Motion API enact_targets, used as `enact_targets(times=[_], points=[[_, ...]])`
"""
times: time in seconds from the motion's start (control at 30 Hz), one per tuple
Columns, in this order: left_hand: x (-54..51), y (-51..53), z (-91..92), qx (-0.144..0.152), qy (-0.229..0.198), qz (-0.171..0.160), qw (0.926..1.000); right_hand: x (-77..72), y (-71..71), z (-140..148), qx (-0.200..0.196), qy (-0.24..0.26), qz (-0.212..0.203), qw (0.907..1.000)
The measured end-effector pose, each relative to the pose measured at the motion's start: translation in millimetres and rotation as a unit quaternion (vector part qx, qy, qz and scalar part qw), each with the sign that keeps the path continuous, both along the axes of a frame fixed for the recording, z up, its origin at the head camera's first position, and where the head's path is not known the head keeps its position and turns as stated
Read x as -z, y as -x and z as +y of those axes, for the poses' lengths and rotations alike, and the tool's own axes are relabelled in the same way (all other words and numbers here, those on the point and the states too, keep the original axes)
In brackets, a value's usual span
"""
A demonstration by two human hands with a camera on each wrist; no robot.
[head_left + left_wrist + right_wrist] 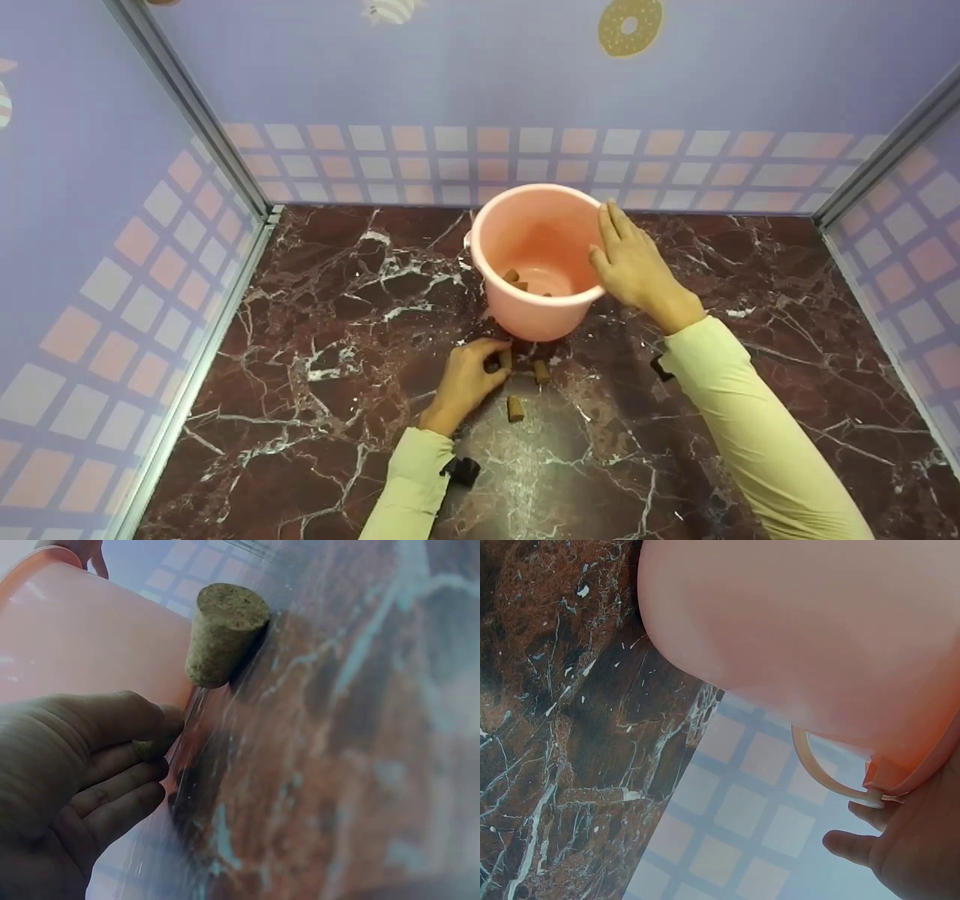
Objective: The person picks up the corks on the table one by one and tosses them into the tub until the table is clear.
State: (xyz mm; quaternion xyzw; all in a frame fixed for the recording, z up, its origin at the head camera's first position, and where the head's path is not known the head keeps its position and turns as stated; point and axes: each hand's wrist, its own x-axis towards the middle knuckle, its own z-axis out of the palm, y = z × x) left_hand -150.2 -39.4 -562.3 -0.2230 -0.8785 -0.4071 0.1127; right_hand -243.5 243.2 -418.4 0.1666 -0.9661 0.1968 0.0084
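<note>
A pink bucket [536,319] stands upright with several corks [519,285] inside. At its front, my left hand [466,377] pinches a cork [505,358] between thumb and fingers; in the left wrist view, the left hand [90,765] mostly hides that cork [148,749]. Two more corks, one [541,372] just right of the fingers and one [515,409] nearer the front, are on the dark surface. My right hand [636,266] rests on the bucket's right rim with straight fingers, and the right wrist view shows this hand [915,844] beside the handle [821,771].
The marbled tabletop [315,420] lies under everything. A panel with pink and white squares [367,169] rises close behind the bucket, and side panels stand at left [127,337] and right [900,255].
</note>
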Motion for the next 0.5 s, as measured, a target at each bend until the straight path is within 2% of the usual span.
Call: enact_targets(times=[0.5], points=[[-9.9, -1.7, -6.0, -0.020, -0.021, 0.025, 0.9993, 0.3, 0.7, 0.1, -0.001, -0.001, -0.006, 1.0000]])
